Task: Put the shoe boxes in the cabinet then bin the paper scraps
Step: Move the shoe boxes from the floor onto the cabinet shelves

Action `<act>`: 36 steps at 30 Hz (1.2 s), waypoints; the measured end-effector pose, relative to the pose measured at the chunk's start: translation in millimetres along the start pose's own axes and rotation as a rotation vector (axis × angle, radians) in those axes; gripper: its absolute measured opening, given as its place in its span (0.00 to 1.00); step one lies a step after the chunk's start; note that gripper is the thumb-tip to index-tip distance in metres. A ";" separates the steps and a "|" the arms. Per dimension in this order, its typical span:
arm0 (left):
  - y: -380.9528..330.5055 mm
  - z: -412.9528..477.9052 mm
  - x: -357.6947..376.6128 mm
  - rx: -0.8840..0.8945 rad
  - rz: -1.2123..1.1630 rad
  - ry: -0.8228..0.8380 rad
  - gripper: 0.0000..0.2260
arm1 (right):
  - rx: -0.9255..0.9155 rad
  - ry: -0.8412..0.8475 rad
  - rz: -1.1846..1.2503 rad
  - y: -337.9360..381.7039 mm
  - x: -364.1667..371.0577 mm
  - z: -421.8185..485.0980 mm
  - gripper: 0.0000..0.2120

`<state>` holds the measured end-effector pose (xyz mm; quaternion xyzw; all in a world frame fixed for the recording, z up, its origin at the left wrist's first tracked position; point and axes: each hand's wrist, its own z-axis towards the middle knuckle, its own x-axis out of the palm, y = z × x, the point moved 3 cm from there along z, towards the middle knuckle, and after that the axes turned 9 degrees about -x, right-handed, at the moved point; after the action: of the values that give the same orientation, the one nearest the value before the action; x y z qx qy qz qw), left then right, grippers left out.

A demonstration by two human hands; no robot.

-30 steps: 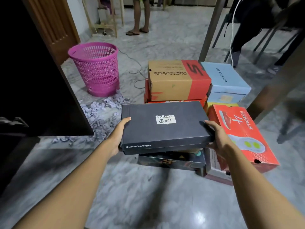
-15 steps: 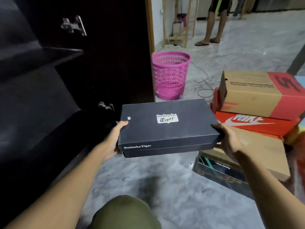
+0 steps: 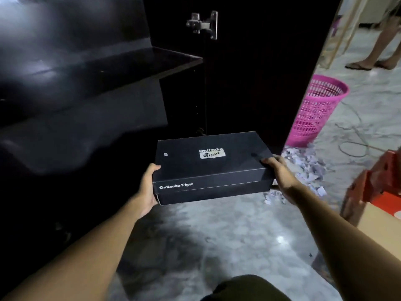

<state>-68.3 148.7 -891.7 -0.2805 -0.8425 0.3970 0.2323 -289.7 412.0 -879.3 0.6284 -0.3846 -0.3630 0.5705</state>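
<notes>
Black box (image 3: 208, 168) held level above the floor (image 3: 227, 235), in front of open dark cabinet (image 3: 91, 68). Left hand (image 3: 149, 187) clasped on near-left end, right hand (image 3: 280, 172) on right end, fingers (image 3: 268, 160) curled over lid edge. Paper scraps (image 3: 303, 161) scattered beside pink bin (image 3: 319, 109). Cabinet interior murky, lower shelf possibly bare.

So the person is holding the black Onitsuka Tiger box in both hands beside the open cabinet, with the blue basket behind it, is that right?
Not quite: the head view shows the basket is pink, not blue. Both the left hand and right hand do hold the black Onitsuka Tiger box beside the open cabinet.
</notes>
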 end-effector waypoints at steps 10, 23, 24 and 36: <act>35.0 2.3 -100.0 0.067 -0.277 -0.302 0.20 | -0.023 0.189 0.081 -62.4 129.7 37.7 0.12; 66.9 2.8 -194.4 0.019 -0.221 -0.718 0.20 | -0.055 0.500 0.109 -107.7 247.8 32.4 0.18; 66.8 4.8 -199.6 0.046 -0.135 -0.755 0.18 | -0.068 0.519 0.095 -109.7 255.1 32.4 0.21; 79.8 14.4 -197.4 0.038 1.259 -1.070 0.28 | -0.116 0.360 -0.147 -149.3 308.7 36.6 0.41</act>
<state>90.9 53.3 -997.1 -0.4689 -0.5176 0.5470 -0.4615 -176.1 126.8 -1036.4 0.6755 -0.2080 -0.3070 0.6373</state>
